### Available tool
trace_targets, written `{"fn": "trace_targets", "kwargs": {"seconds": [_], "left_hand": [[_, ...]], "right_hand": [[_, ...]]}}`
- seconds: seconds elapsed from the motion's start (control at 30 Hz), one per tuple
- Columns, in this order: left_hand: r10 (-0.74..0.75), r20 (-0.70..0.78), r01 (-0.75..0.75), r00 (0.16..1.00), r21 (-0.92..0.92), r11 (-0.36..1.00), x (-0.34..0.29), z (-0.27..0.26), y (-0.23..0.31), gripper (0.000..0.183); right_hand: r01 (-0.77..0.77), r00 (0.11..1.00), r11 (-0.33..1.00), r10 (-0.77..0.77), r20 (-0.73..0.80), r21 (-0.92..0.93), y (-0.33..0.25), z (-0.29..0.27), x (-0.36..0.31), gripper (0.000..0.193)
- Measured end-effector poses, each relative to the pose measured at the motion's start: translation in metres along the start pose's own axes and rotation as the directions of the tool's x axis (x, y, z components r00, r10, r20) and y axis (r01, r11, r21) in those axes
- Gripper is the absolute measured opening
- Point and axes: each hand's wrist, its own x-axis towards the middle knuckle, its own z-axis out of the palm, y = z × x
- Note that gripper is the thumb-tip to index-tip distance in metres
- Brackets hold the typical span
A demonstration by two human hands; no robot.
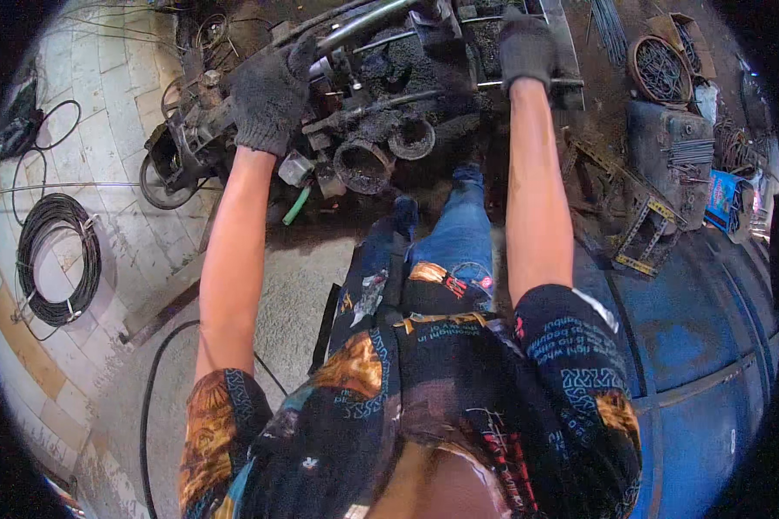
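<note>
Gripping long grey steel pipe with gloved left hand fingers clamped; right hand clamping dark metal bar; greasy glove possibly slipping.

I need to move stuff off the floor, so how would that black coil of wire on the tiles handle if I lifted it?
The coil of wire would probably sag and flex rather than stay rigid. Its light ties likely keep the loops together. Many wraps suggest fair weight.
</note>
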Motion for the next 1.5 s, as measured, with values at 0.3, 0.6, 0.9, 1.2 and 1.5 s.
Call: {"fn": "trace_targets", "kwargs": {"seconds": [0.3,0.6,0.9,1.2,1.5], "left_hand": [[-0.015,0.055,0.020,0.998,-0.097,0.995,0.013,-0.009,0.023,0.041],[-0.026,0.085,0.030,0.996,-0.052,0.998,0.001,-0.005,0.017,0.034],[-0.005,0.071,0.007,0.997,-0.034,0.999,0.004,-0.004,0.013,0.030],[-0.033,0.085,0.037,0.996,-0.040,0.999,0.006,-0.019,0.021,0.031],[-0.021,0.147,0.010,0.989,0.079,0.997,0.001,-0.009,0.015,0.029]], "right_hand": [[0.358,0.782,0.928,-0.358,0.509,0.103,0.066,0.060,0.105,0.042],[0.147,0.773,0.975,-0.218,0.596,0.166,0.051,0.076,0.088,0.041],[0.242,0.812,0.963,-0.267,0.519,0.117,0.058,0.068,0.071,0.037],[0.322,0.850,0.946,-0.310,0.426,0.047,0.075,0.067,0.079,0.033],[0.409,0.865,0.912,-0.371,0.336,-0.045,0.084,0.061,0.083,0.029]]}}
